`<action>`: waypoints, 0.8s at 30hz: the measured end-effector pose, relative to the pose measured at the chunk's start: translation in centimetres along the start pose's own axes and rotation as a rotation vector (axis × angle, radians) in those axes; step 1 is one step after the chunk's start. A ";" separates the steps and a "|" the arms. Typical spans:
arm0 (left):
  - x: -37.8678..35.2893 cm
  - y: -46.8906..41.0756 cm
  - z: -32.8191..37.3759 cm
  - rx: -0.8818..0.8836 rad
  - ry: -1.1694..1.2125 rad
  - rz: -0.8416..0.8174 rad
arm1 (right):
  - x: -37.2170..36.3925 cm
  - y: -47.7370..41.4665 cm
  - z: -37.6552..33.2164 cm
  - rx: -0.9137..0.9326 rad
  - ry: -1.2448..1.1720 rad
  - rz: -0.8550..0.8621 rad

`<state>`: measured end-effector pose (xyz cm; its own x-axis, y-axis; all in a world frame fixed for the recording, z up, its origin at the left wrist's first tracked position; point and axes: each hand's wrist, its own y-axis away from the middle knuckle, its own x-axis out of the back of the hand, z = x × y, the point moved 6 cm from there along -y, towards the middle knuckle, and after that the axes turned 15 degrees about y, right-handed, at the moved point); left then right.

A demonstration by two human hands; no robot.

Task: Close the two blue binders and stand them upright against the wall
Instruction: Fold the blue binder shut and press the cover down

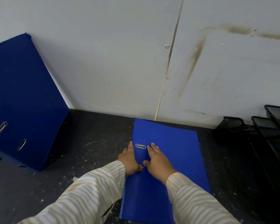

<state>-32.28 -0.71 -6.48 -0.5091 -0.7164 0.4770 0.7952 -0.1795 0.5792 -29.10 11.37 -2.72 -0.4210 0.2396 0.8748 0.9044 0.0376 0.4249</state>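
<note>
Left hand (130,160) and right hand (157,160) flat, palms down, side by side.

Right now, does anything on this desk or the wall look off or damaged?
Yes. The wall has brown smeared stains on its right panel. The dark binder at left leans tilted, not upright. The desk is flecked with white debris.

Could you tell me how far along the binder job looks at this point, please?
About halfway. Done: the dark blue binder on the left is closed and leans upright against the wall. In hand: the second binder lies closed and flat on the floor, left hand at its spine edge, right hand flat on its cover. Left: standing it up against the wall.
</note>
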 end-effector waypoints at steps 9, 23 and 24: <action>1.9 -2.6 1.4 0.044 0.537 0.195 | 0.3 -1.3 0.0 0.019 0.140 -0.101; 2.9 -4.5 2.9 0.000 0.153 0.083 | 0.3 -1.5 -0.1 0.059 0.236 -0.111; 2.8 -4.4 2.8 -0.004 0.155 0.101 | 0.4 -1.5 -0.1 0.055 0.239 -0.114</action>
<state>-38.17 0.00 -5.84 -0.3703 -0.8263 0.4244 0.8409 -0.1040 0.5312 -30.64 11.25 -3.02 -0.5190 -0.0049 0.8547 0.8497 0.1054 0.5166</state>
